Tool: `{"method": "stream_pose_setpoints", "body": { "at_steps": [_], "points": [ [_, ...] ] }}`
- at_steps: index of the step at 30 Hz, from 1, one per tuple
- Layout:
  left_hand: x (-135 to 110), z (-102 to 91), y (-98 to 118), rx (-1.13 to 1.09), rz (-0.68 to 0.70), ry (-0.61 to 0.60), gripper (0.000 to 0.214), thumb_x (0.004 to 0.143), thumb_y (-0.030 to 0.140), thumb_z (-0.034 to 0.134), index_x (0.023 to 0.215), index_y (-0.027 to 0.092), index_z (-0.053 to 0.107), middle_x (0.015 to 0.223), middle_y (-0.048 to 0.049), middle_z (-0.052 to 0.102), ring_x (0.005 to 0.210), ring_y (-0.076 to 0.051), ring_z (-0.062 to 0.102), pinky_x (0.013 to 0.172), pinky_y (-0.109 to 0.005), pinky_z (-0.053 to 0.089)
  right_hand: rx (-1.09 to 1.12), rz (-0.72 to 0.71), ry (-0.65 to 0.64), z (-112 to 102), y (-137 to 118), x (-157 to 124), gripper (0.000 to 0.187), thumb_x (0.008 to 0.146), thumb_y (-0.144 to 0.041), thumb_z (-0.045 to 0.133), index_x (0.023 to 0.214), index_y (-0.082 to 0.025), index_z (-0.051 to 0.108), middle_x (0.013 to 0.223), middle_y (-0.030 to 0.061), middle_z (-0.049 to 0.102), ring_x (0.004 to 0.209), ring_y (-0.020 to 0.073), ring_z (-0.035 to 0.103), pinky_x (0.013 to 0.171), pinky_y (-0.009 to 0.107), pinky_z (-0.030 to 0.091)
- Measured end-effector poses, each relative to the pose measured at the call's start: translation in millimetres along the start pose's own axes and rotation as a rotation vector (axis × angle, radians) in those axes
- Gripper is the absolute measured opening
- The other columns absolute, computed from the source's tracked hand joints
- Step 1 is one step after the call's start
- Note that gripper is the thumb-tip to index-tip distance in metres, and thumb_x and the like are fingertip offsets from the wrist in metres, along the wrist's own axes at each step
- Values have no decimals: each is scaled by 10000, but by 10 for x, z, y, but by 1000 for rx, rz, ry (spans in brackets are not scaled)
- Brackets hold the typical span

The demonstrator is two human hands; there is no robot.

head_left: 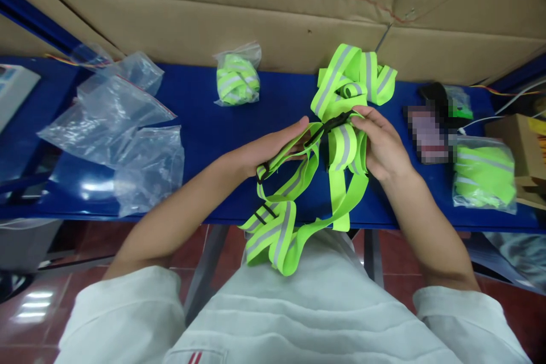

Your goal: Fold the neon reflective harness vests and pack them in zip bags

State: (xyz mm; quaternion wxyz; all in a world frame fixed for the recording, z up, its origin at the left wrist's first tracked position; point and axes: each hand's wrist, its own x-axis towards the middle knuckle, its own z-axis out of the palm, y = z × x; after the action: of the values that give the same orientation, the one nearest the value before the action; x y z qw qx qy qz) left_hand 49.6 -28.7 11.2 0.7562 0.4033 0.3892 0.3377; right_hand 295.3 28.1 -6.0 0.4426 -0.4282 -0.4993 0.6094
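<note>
Both my hands hold a neon yellow-green reflective strap harness (294, 182) with grey stripes and black plastic fittings. My left hand (281, 142) is partly behind one looped strap, fingers mostly hidden by the webbing. At the right, my right hand (381, 139) pinches the harness beside a black buckle (336, 121). Loose straps hang over the front edge of the blue table (200, 102) toward my lap. Just beyond my hands, more bundled reflective strap (341, 74) lies on the table; whether it joins the held piece I cannot tell.
Clear plastic bags (119, 108) lie spread at the left. A bagged strap bundle (238, 79) sits at the back, and another bagged bundle (484, 173) at the right. Near it is a phone-like object (429, 136), blurred out. A cardboard wall (213, 17) closes off the back.
</note>
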Motion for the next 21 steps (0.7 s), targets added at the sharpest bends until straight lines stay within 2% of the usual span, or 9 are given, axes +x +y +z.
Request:
{"method": "stream_pose_setpoints", "body": {
  "at_steps": [3, 5, 7, 9, 11, 14, 16, 19, 21],
  "points": [
    [12, 11, -30, 68, 99, 119, 614, 782, 629, 872, 1249, 265, 711, 1274, -30, 729, 1201, -196, 678, 976, -253, 548, 20, -12, 10, -10, -24, 5, 329, 807, -374, 883, 1076, -300, 708, 905, -16, 678, 783, 170, 655, 730, 325, 604],
    [-5, 21, -14, 193, 170, 261, 548, 743, 539, 933, 1129, 225, 703, 1126, -16, 730, 1026, -153, 685, 865, -219, 541, -1, -29, -36, -21, -54, 8, 335, 820, -402, 877, 1090, -304, 705, 906, -12, 672, 781, 177, 652, 738, 341, 600],
    [-26, 25, 21, 219, 113, 322, 526, 751, 610, 899, 975, 195, 666, 914, -11, 697, 805, -135, 653, 700, -222, 525, -23, -43, -87, -34, -94, 9, 326, 855, -463, 843, 1103, -305, 701, 982, 1, 689, 800, 181, 655, 741, 350, 597],
    [-37, 13, 58, 92, -55, 262, 599, 762, 747, 815, 923, 200, 635, 755, -11, 647, 646, -147, 620, 575, -253, 512, -20, -49, -113, -40, -137, 5, 319, 873, -504, 816, 1094, -303, 703, 1104, 10, 706, 832, 177, 662, 752, 345, 603],
    [-38, -15, 88, -13, -164, 160, 637, 741, 785, 804, 924, 198, 634, 714, -26, 649, 585, -172, 635, 513, -281, 524, -4, -57, -113, -36, -175, -5, 312, 855, -501, 830, 1062, -302, 708, 1167, 5, 712, 858, 171, 667, 790, 339, 618],
    [-46, -69, 120, 70, -205, 8, 626, 736, 764, 823, 906, 180, 674, 825, -83, 735, 544, -181, 661, 409, -256, 469, 52, -70, -72, -16, -220, -26, 318, 783, -429, 898, 1013, -305, 718, 1158, -8, 724, 893, 177, 676, 874, 351, 631],
    [-68, -100, 143, 194, -271, -102, 677, 791, 838, 706, 786, 161, 691, 754, -110, 735, 419, -150, 580, 319, -232, 347, 100, -74, -44, -2, -245, -44, 326, 744, -388, 932, 984, -308, 726, 1154, -12, 727, 903, 185, 684, 906, 368, 633],
    [-120, -120, 182, 308, -321, -214, 826, 845, 919, 501, 539, 159, 605, 483, -103, 570, 283, -100, 391, 265, -231, 211, 97, -92, -43, -1, -273, -70, 326, 748, -414, 938, 967, -313, 720, 1178, -11, 726, 945, 212, 704, 932, 404, 639],
    [-151, -110, 202, 257, -319, -245, 798, 845, 913, 503, 611, 167, 663, 457, -69, 507, 295, -114, 398, 261, -231, 212, 49, -114, -67, -19, -280, -82, 327, 774, -446, 920, 987, -314, 710, 1206, -10, 723, 1006, 233, 716, 958, 428, 641]
  ]
}}
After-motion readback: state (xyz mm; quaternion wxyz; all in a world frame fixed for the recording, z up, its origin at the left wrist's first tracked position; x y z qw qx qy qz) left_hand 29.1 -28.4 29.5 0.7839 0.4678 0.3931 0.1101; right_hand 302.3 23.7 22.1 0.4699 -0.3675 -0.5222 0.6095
